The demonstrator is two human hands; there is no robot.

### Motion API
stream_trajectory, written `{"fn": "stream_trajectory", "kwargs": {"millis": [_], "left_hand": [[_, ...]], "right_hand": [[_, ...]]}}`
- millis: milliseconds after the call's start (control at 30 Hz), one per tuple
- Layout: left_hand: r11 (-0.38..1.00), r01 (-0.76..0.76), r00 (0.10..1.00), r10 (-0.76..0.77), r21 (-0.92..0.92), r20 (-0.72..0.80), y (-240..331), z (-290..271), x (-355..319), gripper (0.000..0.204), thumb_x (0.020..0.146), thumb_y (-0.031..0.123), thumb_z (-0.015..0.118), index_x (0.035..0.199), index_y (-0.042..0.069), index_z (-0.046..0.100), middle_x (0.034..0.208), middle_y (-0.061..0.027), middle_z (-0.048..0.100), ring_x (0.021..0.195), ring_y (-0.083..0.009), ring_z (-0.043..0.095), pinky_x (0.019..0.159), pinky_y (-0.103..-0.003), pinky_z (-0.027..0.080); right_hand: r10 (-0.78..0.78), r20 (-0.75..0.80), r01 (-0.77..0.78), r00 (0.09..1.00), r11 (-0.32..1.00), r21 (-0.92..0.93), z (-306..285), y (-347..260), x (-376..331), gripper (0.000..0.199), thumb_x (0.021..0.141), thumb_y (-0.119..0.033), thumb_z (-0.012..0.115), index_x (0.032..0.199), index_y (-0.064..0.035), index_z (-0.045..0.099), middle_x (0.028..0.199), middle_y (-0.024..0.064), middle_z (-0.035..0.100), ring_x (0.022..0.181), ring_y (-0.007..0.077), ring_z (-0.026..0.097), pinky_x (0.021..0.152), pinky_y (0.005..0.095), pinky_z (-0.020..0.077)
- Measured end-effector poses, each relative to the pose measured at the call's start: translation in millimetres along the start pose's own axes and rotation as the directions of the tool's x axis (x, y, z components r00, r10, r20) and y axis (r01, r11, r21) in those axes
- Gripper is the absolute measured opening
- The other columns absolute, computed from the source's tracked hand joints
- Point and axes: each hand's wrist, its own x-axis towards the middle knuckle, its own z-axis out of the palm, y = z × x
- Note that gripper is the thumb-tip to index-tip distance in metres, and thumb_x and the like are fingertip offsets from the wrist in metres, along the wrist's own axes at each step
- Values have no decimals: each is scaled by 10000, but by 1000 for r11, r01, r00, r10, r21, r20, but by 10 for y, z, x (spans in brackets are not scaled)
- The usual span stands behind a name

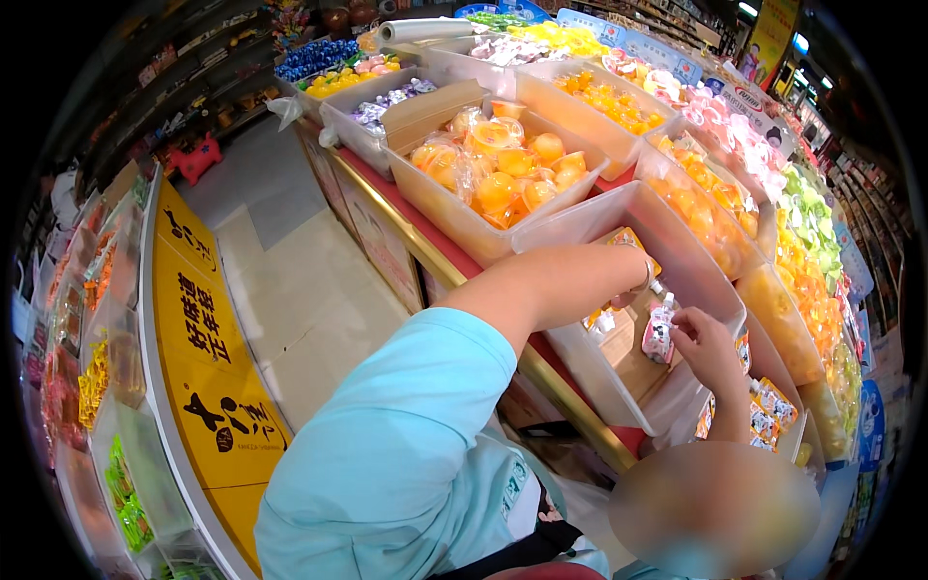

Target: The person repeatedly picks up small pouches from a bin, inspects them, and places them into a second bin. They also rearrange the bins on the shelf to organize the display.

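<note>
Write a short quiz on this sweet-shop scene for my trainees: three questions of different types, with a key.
1. Multiple choice: which thing is nearest the right hand?
a) the green packets at far left
b) the pale pouch
c) the white roll at the back

2. True or false: the light blue sleeve on the left arm reaches the wrist.

3. Fill in: the translucent bin just beyond the left arm holds rounded cups coloured mostly ____.

Key:
1. b
2. False; it ends near the elbow
3. orange
</note>
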Motion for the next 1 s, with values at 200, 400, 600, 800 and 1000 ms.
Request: {"fn": "stream_trajectory", "kwargs": {"millis": [200,400,600,800,1000], "left_hand": [[927,-372,880,366,41,-304,-159,-116,-87,387,679,277,640,1020,108,573,925,-100,606,882,-242,568,756,-372,436],[196,-751,652,59,-631,-756,-177,-421,-810,254,807,279,558,883,40,518,782,-30,552,724,-95,529,602,-243,452],[-57,-914,398,71,-402,-915,65,-444,-870,305,800,226,588,992,21,471,833,-21,545,746,-68,515,631,-224,452],[-62,-950,300,76,-305,-951,210,-417,-1108,284,784,148,602,1024,11,536,879,-30,588,842,-93,540,725,-228,450],[216,-967,142,27,-133,-990,180,-367,-1158,201,783,114,594,944,-5,573,848,-42,600,778,-87,553,704,-222,452]], "right_hand": [[-40,-255,28,966,998,-51,-95,351,57,341,699,-162,595,983,14,527,887,161,569,825,269,553,732,333,425],[149,-589,-31,794,978,205,-4,381,192,560,745,-246,621,1166,23,369,1056,187,516,990,258,509,829,339,412],[193,-216,80,957,539,839,-114,230,126,309,783,-214,601,1012,-29,508,895,32,578,760,88,554,609,237,470],[124,-182,77,975,584,808,-43,175,95,210,799,-197,579,941,-48,536,814,-3,573,700,65,520,570,219,439],[108,-181,87,977,578,812,-99,63,67,181,804,-177,571,927,-53,523,808,-11,557,690,63,503,591,214,422]]}}
